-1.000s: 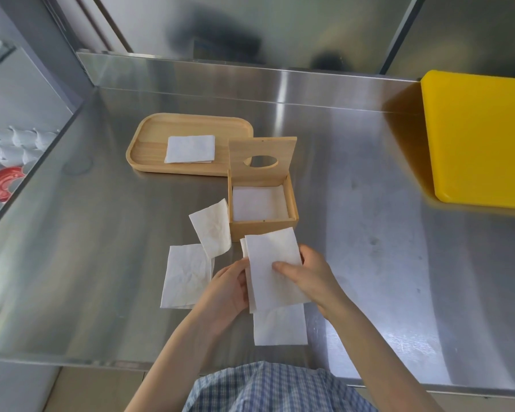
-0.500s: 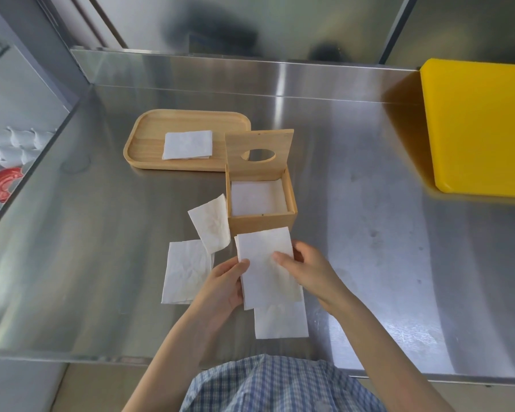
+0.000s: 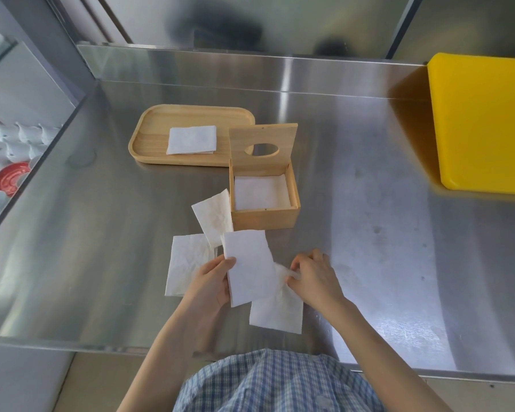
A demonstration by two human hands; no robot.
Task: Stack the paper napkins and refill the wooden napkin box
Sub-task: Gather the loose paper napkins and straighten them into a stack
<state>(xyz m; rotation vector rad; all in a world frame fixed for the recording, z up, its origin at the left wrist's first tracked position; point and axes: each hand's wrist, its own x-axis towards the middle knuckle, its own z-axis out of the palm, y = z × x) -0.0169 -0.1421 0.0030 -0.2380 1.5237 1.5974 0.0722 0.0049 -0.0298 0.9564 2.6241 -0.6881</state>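
White napkin (image 3: 249, 267) pinched in left hand (image 3: 210, 282) fingers (image 3: 228, 262).

Brushed steel worktop (image 3: 369, 263) catching soft light, steel backsplash (image 3: 250, 69) along the far edge. Yellow board (image 3: 485, 123) far right; on the left, lower down, what looks like white crockery (image 3: 15, 138).
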